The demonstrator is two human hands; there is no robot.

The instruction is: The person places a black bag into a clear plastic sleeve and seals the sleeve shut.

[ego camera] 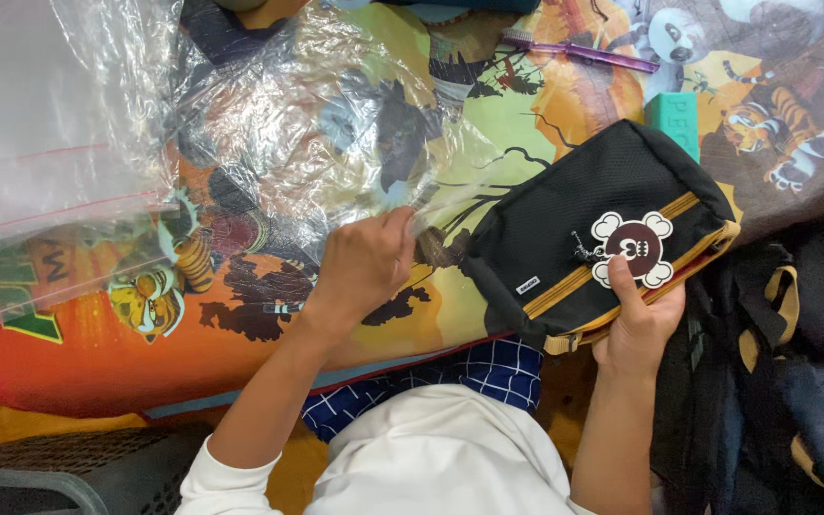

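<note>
My right hand [639, 324] grips the near edge of a black pouch [565, 215] with yellow zip trim and a round brown-and-white patch; my thumb lies just below the patch. My left hand [362, 267] pinches the edge of a clear crumpled plastic bag [317, 124], which spreads away to the upper left. Both the pouch and the bag rest on a bright cartoon-printed cushion [193, 334]. The pouch lies tilted, with its zip side toward my right hand.
A second clear plastic bag with a red seal line [40, 143] lies at the far left. A purple comb [579, 52] and a teal box [674, 119] sit beyond the pouch. Dark bags [774, 362] are piled at the right. A dark crate edge [59, 467] shows at the lower left.
</note>
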